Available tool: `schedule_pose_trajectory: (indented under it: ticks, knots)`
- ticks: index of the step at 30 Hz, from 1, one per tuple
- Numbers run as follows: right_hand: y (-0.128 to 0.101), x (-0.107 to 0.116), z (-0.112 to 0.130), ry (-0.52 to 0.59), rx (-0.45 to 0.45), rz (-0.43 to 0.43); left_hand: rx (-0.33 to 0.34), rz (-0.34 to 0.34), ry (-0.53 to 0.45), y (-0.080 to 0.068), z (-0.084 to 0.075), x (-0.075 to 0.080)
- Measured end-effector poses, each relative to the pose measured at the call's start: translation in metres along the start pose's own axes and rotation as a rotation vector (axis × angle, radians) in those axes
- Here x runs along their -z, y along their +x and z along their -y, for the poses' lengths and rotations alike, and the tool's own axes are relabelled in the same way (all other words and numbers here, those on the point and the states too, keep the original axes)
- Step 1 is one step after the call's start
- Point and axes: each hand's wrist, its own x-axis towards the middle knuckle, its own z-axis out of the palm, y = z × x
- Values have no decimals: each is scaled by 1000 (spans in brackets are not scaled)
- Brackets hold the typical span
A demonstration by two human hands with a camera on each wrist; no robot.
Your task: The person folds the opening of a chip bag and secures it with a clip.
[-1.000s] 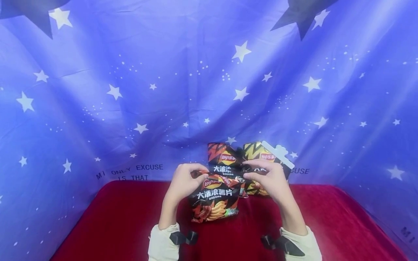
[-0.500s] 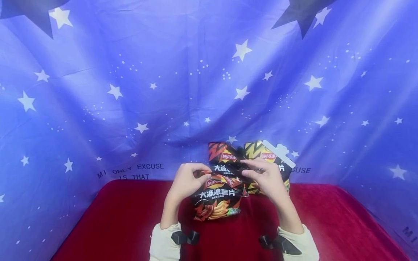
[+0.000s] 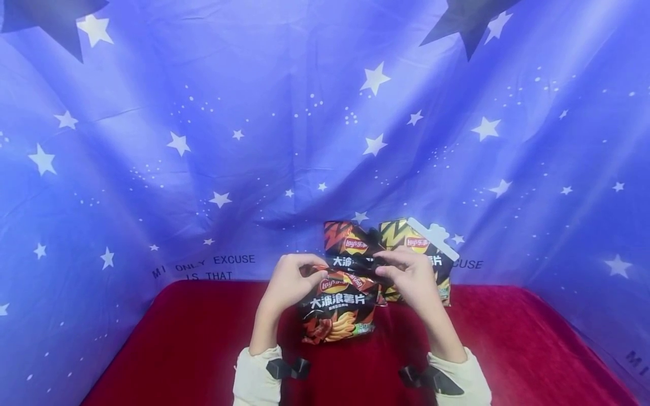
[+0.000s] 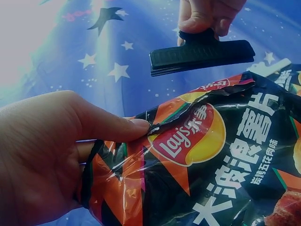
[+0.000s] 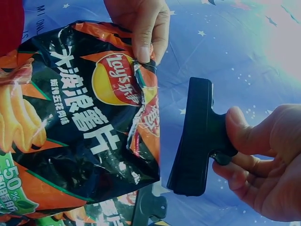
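My left hand (image 3: 291, 285) pinches the upper left corner of a black and orange chip bag (image 3: 337, 307), thumb on the front. The bag's top edge (image 4: 202, 96) is folded over towards the front, as the left wrist view shows. My right hand (image 5: 273, 160) pinches the handles of a wide black bag clip (image 5: 197, 136) between thumb and fingers. The clip stands just beyond the folded edge, apart from it, its long side roughly along the fold. In the head view the clip is hard to make out against the dark bags.
Behind stand another red and black chip bag (image 3: 337, 237) and a yellow and black one (image 3: 393, 231) with a white clip (image 3: 434, 239) across its corner. A black clip (image 5: 150, 207) sits on the rear red bag. Red cloth (image 3: 193, 344) covers the table; a blue star curtain (image 3: 254, 141) hangs behind.
The held bag and my left hand have shifted slightly right and are now still. My right hand has drawn a little to the left, the clip still in its grip.
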Motion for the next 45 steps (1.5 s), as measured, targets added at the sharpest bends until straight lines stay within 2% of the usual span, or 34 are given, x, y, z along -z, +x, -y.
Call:
schedule_pose_trajectory:
  ticks: [15,26,45]
  knots:
    - [0,-8,-6,7,59,-10,-2,4,7,0,-1,0]
    - [2,-13,-9,-6,70,14,-8,22,11,0,-5,1]
    - [3,-15,-12,43,90,61,-18,29,53,-3,-11,0]
